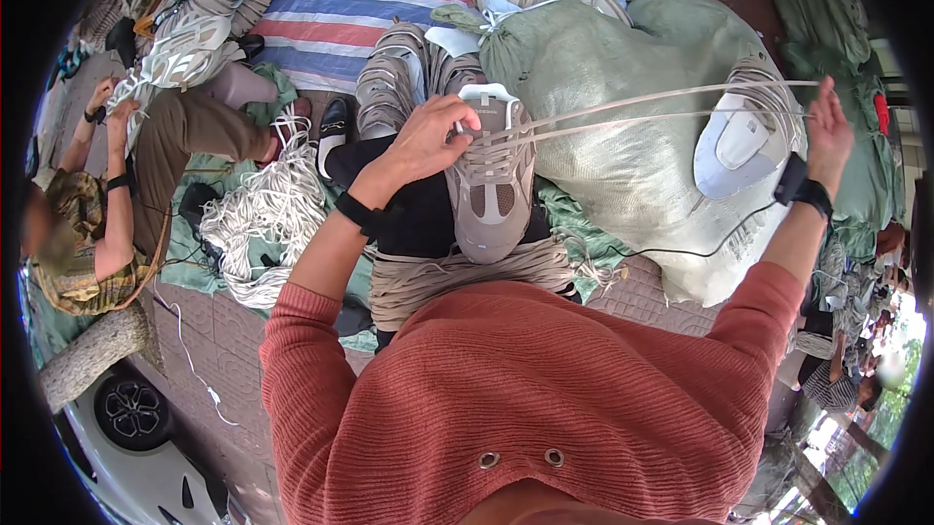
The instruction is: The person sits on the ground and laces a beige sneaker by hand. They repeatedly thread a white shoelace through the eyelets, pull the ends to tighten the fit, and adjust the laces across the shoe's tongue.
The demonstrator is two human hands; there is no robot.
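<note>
Far to the left of your left hand, another person sits working on a shoe. Between them and your left hand lies a heap of white laces. Your left hand presses down on a grey shoe that rests on your lap, fingers curled over its tongue. Two pale laces stretch tight from the shoe to your right hand, which is raised and pinches their ends. Below your right hand lies a big green sack.
</note>
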